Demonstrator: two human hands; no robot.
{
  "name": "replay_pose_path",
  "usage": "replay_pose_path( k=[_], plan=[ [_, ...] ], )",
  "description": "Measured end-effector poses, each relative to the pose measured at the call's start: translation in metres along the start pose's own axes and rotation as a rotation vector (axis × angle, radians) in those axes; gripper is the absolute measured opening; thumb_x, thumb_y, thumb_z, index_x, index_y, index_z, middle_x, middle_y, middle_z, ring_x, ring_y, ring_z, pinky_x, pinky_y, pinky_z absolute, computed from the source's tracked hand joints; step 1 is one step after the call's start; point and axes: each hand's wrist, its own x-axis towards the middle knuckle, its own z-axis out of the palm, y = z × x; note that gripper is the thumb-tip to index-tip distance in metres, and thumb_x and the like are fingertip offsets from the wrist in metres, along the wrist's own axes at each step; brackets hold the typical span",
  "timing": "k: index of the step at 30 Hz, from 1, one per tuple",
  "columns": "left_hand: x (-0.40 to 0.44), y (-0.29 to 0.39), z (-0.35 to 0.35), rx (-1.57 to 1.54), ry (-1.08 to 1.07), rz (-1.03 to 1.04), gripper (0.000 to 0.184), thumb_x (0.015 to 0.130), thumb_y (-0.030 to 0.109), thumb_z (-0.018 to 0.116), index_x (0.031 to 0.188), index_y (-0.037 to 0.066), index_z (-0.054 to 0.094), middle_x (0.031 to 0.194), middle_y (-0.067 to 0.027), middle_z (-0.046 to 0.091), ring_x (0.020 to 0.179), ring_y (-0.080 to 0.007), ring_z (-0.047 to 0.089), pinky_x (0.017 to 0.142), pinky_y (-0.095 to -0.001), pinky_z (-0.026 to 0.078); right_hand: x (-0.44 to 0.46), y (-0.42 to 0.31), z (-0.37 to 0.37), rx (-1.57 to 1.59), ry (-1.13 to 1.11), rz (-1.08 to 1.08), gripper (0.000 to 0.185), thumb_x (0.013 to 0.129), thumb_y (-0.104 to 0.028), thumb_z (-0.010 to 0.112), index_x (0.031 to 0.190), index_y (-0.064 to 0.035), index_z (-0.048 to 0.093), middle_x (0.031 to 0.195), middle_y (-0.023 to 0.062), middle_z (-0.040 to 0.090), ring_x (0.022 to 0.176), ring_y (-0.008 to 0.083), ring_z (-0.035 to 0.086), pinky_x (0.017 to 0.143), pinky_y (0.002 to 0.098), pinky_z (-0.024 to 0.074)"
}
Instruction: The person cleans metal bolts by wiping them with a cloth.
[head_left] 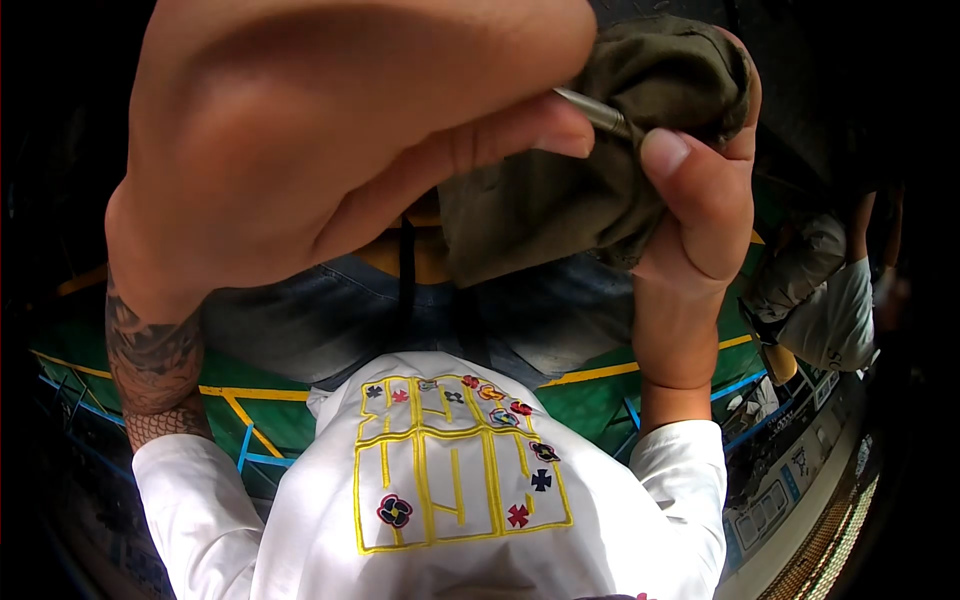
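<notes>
Close to the camera, my left hand [330, 140] is closed in a pinch on a slim metal tool [598, 112], whose far end meets a dark olive cloth [560, 205]. The tool's other end is hidden behind my left fingers. On the right, my right hand [705, 200] grips the bunched cloth, its thumb pressing on the front beside the tool's tip and its fingers mostly hidden behind the fabric. A loose part of the cloth hangs down between my two hands.
Below the hands are my white shirt [460, 490] with yellow embroidery and my jeans [540, 310]. Green flooring [270, 410] with yellow and blue lines lies beyond. At the right, another person [825, 300] in grey clothing is partly visible.
</notes>
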Motion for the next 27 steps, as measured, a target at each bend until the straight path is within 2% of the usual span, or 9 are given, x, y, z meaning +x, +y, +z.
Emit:
replay_pose_path(
  k=[7,19,27],
  plan=[
    [0.002,0.000,-0.001,0.002,0.000,0.007,0.028,0.077,0.024,0.070,0.085,-0.002,0.060,0.064,-0.0089,0.055,0.051,-0.0229,0.051,0.046,-0.0315,0.037,0.001,0.004,0.009,0.068,-0.087,-0.097,0.061,0.072,-0.006,0.048,0.132,-0.0005,0.038,0.119,0.0198,0.054,0.110,0.0312,0.055,0.098,0.0405,0.0444],
    [0.000,0.002,0.001,0.011,-0.001,0.007,0.029,0.077,0.025,0.070,0.086,-0.002,0.060,0.064,-0.0088,0.055,0.050,-0.0226,0.050,0.046,-0.0315,0.037,-0.004,0.000,0.001,0.134,-0.014,-0.007,0.075,0.064,-0.013,0.054,0.135,-0.0012,0.032,0.120,0.0196,0.052,0.112,0.0323,0.053,0.100,0.0411,0.0418],
    [0.001,0.000,0.000,0.014,0.000,0.018,0.030,0.077,0.025,0.070,0.086,-0.002,0.060,0.064,-0.0088,0.055,0.050,-0.0224,0.050,0.046,-0.0314,0.037,-0.001,0.002,-0.008,0.149,-0.165,-0.029,0.080,0.061,-0.011,0.057,0.137,-0.0033,0.032,0.122,0.0187,0.052,0.113,0.0316,0.054,0.101,0.0401,0.0423]
  ],
)
